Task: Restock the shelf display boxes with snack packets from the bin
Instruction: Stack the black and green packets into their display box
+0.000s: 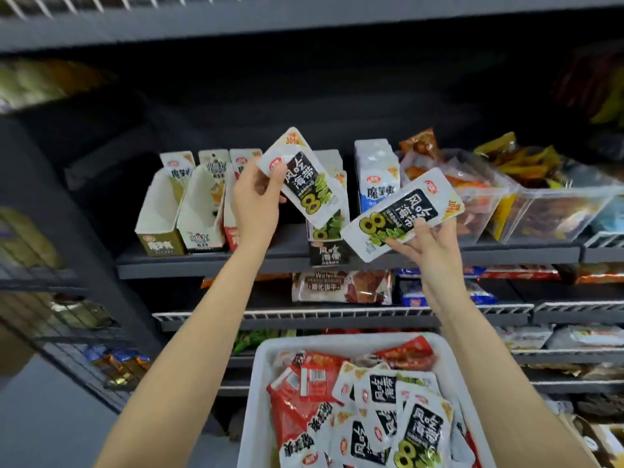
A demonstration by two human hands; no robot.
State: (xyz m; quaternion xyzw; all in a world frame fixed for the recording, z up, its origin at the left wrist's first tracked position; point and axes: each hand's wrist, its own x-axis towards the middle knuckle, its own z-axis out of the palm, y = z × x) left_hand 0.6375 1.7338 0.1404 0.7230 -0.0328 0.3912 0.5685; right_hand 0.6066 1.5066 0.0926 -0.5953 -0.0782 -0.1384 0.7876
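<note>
glossy white-and-black foil is what each hand has hold of. the left hand [256, 201], at the centre of the frame, pinches a seaweed packet [304, 179] by its upper left corner, thumb in front and fingers curled behind, so it hangs slanted. the right hand [429, 246], lower and further right, grips a second packet [401, 214] from beneath at its bottom edge, tilted up to the right. just behind and between them stands the matching black display box [329, 246] on the grey shelf [202, 261], already holding a few packets. further left are three box fronts that look low on stock. the white bin [260, 383] at bottom centre is heaped with more. i'd say turn each packet upright, face forward, and slide it in behind the others without bending a corner.
</note>
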